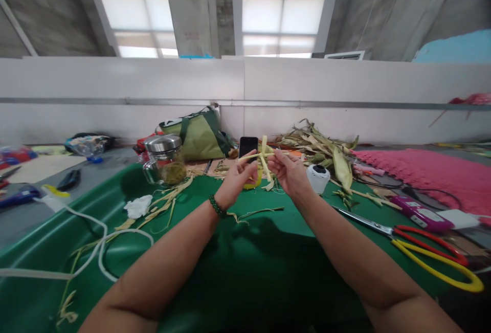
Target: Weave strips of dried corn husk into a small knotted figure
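My left hand (237,178) and my right hand (288,172) are held up together over a green mat (245,266), both pinched on crossed pale yellow husk strips (264,161). One strip runs sideways between the hands, another stands upright across it. A dark bead bracelet (217,206) sits on my left wrist. More loose husk strips (169,202) lie on the mat to the left.
A glass jar with a metal lid (165,160), a green bag (199,136), a black phone (248,146) and a husk pile (322,149) stand behind. Red and yellow scissors (429,251) lie right, near pink knit cloth (429,172). A white cable (95,241) lies left.
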Demonstrator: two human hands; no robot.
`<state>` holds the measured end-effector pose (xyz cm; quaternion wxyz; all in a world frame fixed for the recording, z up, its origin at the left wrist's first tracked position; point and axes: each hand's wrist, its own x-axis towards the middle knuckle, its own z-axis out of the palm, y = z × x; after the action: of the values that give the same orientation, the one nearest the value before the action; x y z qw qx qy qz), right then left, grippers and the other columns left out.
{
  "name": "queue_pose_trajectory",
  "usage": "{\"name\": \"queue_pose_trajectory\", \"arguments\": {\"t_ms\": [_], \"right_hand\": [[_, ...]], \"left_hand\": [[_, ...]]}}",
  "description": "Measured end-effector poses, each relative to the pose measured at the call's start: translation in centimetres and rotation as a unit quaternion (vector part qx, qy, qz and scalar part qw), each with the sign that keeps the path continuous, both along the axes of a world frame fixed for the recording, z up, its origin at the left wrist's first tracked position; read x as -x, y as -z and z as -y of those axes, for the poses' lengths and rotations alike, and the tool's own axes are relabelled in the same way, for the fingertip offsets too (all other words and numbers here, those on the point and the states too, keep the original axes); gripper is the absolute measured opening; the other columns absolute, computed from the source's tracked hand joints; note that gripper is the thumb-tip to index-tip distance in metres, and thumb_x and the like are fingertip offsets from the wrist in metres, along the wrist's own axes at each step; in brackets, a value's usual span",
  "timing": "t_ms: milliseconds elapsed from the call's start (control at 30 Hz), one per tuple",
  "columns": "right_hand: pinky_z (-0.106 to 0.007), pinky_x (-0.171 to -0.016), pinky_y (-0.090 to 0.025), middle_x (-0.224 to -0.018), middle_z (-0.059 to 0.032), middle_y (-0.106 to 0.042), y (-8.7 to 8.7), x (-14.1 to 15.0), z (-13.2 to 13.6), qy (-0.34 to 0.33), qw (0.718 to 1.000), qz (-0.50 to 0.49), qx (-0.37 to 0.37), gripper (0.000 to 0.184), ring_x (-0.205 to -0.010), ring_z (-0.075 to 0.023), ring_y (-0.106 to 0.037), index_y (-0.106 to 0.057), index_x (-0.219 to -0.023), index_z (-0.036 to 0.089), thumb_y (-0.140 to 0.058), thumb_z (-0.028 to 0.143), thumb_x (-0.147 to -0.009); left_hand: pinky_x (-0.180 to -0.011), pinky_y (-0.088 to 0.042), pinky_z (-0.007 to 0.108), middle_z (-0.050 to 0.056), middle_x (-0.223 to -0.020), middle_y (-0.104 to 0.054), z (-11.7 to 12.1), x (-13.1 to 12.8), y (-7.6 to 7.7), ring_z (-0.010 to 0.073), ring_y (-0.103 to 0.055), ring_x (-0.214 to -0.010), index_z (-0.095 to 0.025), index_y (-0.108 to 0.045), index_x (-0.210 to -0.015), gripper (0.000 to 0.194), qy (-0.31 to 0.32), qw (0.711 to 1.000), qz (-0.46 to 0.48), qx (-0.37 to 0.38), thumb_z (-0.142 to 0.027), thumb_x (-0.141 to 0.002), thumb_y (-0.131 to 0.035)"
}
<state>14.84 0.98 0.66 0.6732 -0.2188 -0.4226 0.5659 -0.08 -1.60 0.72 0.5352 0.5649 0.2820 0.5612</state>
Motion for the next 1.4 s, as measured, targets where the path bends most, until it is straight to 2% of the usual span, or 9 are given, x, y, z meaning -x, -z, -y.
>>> {"name": "queue_pose_trajectory", "arguments": {"t_ms": [133,300,467,667,867,967,1133,1267,1400], "right_hand": [[-0.028,-0.057,-0.057,-0.058,0.0008,-0.067,0.5,0.7,0.8,0.01,0.991,0.117,-0.07,0.027,-0.052,-0.0136,-0.064,-0.064,-0.067,0.02,-0.08,0.041,-0.06],[-0.025,-0.053,-0.046,-0.06,0.0014,-0.063,0.2,0.4,1.3,0.15,0.923,0.301,-0.187,0.02,-0.054,-0.0108,-0.055,-0.069,-0.074,0.018,-0.077,0.033,-0.063],[-0.024,-0.051,-0.042,-0.063,-0.0008,-0.065,-0.4,-0.5,1.3,0.134,0.889,0.356,-0.253,0.021,-0.054,-0.0109,-0.053,-0.068,-0.073,0.017,-0.068,0.038,-0.073],[-0.023,-0.047,-0.037,-0.052,0.0011,-0.061,-0.8,-0.7,2.6,0.189,0.858,0.407,-0.252,0.022,-0.049,-0.0107,-0.05,-0.067,-0.063,0.02,-0.067,0.038,-0.075],[-0.023,-0.045,-0.037,-0.05,0.0016,-0.06,-1.2,-1.3,2.6,0.161,0.892,0.352,-0.234,0.021,-0.044,-0.01,-0.048,-0.068,-0.062,0.019,-0.069,0.038,-0.072],[-0.023,-0.043,-0.038,-0.048,0.0016,-0.06,-1.2,-1.6,1.6,0.118,0.914,0.334,-0.196,0.025,-0.041,-0.0093,-0.048,-0.066,-0.058,0.018,-0.073,0.041,-0.067],[-0.023,-0.041,-0.039,-0.051,0.0,-0.062,-0.8,-1.6,0.3,0.1,0.93,0.315,-0.159,0.029,-0.041,-0.0092,-0.049,-0.066,-0.057,0.018,-0.075,0.045,-0.063],[-0.022,-0.042,-0.041,-0.049,0.0006,-0.062,-0.8,-1.3,0.8,0.091,0.929,0.316,-0.168,0.027,-0.042,-0.0091,-0.05,-0.067,-0.058,0.018,-0.074,0.043,-0.065],[-0.022,-0.042,-0.04,-0.048,0.0013,-0.061,-0.9,-1.1,1.5,0.113,0.928,0.304,-0.183,0.024,-0.041,-0.0089,-0.049,-0.066,-0.058,0.018,-0.074,0.04,-0.065]], "left_hand": [[-0.061,-0.044,0.021,-0.002,-0.067,-0.058,-0.2,-0.2,0.3,0.01,-0.053,-0.063,-0.014,-0.058,-0.114,0.042,-0.053,0.996,-0.05,-0.053,-0.039,-0.081,-0.063],[-0.054,-0.037,0.021,-0.006,-0.056,-0.042,-0.1,0.8,-0.3,0.0091,-0.039,-0.053,-0.016,-0.054,-0.087,0.021,-0.041,0.986,-0.123,-0.105,-0.037,-0.085,-0.052],[-0.057,-0.035,0.023,-0.003,-0.064,-0.042,0.2,0.8,-0.5,0.0114,-0.039,-0.061,-0.018,-0.05,-0.075,0.028,-0.038,0.944,-0.273,-0.182,-0.044,-0.085,-0.05],[-0.067,-0.04,0.027,0.002,-0.072,-0.052,0.2,0.0,0.0,0.0153,-0.045,-0.069,-0.018,-0.053,-0.078,0.035,0.01,0.925,-0.291,-0.245,-0.051,-0.087,-0.043],[-0.057,-0.034,0.025,-0.002,-0.062,-0.044,0.7,0.2,-0.3,0.0116,-0.037,-0.058,-0.018,-0.051,-0.069,0.046,0.044,0.926,-0.3,-0.223,-0.061,-0.084,-0.043],[-0.047,-0.028,0.022,-0.004,-0.054,-0.042,0.4,0.4,-0.3,0.0084,-0.032,-0.048,-0.017,-0.056,-0.074,0.052,0.082,0.951,-0.263,-0.138,-0.068,-0.079,-0.047],[-0.04,-0.024,0.021,0.001,-0.059,-0.058,-0.2,0.5,-0.1,0.0068,-0.037,-0.039,-0.015,-0.061,-0.1,0.068,0.13,0.978,-0.161,0.007,-0.074,-0.078,-0.037],[-0.042,-0.021,0.02,-0.005,-0.052,-0.043,0.0,0.4,-0.1,0.0055,-0.031,-0.042,-0.013,-0.063,-0.09,0.054,0.068,0.975,-0.209,-0.038,-0.064,-0.073,-0.058],[-0.049,-0.027,0.021,-0.003,-0.057,-0.044,0.4,0.4,-0.5,0.0085,-0.034,-0.052,-0.013,-0.063,-0.076,0.045,0.03,0.945,-0.286,-0.159,-0.056,-0.08,-0.053]]}}
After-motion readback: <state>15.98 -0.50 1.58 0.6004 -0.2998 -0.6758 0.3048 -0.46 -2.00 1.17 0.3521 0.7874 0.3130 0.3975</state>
